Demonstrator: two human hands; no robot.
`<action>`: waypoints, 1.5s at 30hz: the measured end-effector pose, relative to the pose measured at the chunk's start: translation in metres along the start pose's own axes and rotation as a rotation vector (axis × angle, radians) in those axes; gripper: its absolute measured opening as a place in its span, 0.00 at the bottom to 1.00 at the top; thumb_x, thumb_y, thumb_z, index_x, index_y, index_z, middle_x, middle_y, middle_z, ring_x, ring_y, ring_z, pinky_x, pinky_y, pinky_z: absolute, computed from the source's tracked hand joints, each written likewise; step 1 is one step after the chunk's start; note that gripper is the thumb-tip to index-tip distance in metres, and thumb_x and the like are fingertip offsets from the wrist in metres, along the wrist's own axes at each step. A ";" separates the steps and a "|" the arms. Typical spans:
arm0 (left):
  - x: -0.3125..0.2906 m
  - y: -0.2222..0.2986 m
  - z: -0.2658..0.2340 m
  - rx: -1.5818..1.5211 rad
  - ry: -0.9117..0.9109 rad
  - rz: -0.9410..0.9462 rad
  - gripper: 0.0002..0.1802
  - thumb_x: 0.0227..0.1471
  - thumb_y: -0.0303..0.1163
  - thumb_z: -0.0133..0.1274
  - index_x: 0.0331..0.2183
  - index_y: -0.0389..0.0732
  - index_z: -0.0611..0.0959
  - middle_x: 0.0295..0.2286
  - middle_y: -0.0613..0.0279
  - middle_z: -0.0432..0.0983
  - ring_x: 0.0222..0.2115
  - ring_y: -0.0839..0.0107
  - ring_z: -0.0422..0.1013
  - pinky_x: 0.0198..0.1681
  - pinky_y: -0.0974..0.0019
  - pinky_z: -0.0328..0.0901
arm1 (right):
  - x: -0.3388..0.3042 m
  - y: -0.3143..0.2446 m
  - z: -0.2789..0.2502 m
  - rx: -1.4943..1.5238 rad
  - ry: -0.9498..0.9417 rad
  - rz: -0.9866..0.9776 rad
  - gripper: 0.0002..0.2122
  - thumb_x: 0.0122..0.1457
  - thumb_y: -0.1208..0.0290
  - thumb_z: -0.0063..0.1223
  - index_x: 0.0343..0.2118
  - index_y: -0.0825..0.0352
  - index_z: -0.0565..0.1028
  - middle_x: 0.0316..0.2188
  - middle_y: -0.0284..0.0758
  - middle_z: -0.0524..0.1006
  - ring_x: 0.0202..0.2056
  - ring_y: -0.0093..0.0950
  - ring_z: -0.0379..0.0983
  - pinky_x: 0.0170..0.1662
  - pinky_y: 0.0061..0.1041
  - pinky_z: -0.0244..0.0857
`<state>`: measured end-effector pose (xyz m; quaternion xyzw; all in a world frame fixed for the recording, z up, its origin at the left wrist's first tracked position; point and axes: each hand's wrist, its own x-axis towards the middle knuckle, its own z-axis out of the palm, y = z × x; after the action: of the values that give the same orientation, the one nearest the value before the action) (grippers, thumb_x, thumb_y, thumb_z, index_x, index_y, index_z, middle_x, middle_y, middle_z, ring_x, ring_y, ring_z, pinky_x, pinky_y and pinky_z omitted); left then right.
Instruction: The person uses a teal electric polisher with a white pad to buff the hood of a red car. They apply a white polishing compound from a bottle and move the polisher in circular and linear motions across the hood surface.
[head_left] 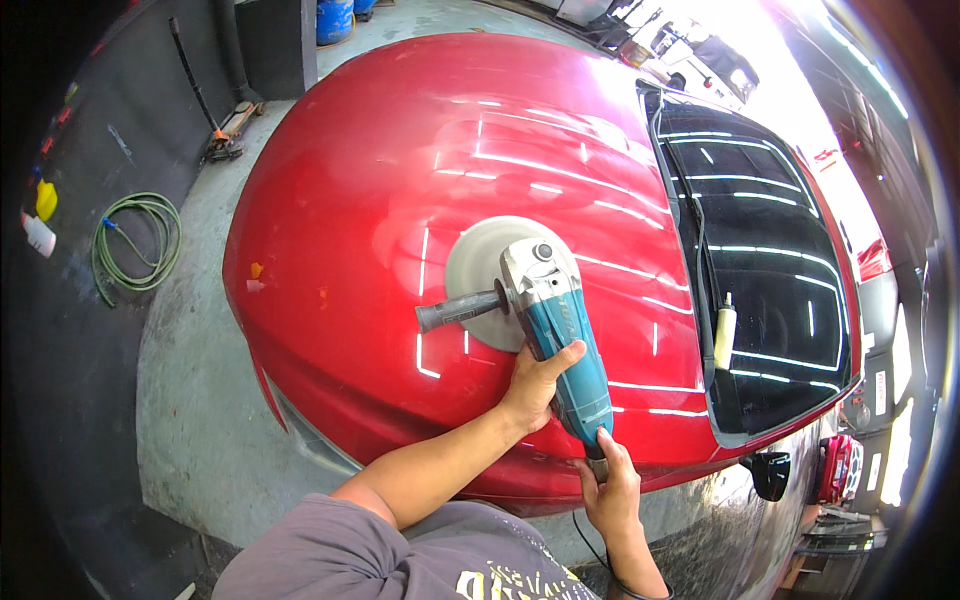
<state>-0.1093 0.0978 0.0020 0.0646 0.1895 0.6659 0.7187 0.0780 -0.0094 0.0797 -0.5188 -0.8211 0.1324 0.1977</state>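
A teal and silver power polisher (567, 345) lies over the red car hood (370, 200), its round pale pad (478, 262) against the paint. My left hand (540, 385) is closed around the middle of its body, thumb across the top. At the rear end, by the cord, my right hand (612, 485) grips the tool. A black side handle (458, 310) sticks out to the left with no hand on it. Whether the pad is spinning I cannot tell. From the rear of the polisher a black cord (590, 540) runs down past my right wrist.
A pale bottle (725, 335) rests at the windshield (770, 260) beside the wiper. The side mirror (768, 475) juts out at the lower right. A coiled green hose (137, 240) hangs on the dark left wall, and a floor jack (225, 145) stands beyond it.
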 end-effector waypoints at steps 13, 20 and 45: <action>0.000 0.001 0.004 -0.004 -0.003 -0.027 0.27 0.60 0.35 0.70 0.55 0.46 0.73 0.44 0.65 0.77 0.45 0.72 0.76 0.50 0.57 0.76 | 0.002 0.004 -0.001 -0.010 -0.029 0.025 0.39 0.59 0.77 0.69 0.73 0.65 0.63 0.46 0.52 0.81 0.41 0.54 0.84 0.40 0.48 0.80; 0.009 -0.006 0.014 -0.002 0.069 0.107 0.27 0.59 0.38 0.70 0.54 0.46 0.75 0.44 0.65 0.76 0.44 0.72 0.76 0.50 0.58 0.75 | 0.038 0.007 -0.018 -0.150 -0.247 0.170 0.48 0.57 0.76 0.63 0.79 0.68 0.48 0.45 0.54 0.81 0.36 0.54 0.83 0.35 0.50 0.78; -0.102 0.137 -0.177 1.653 0.607 0.993 0.20 0.64 0.38 0.60 0.53 0.37 0.82 0.51 0.48 0.77 0.56 0.47 0.70 0.63 0.45 0.62 | 0.307 0.015 0.046 -0.309 -0.121 0.073 0.47 0.63 0.75 0.57 0.81 0.51 0.43 0.40 0.61 0.83 0.43 0.60 0.83 0.46 0.55 0.77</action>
<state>-0.3044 -0.0161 -0.0949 0.4417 0.7177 0.5381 0.0118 -0.0488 0.2742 0.0896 -0.5636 -0.8227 0.0428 0.0611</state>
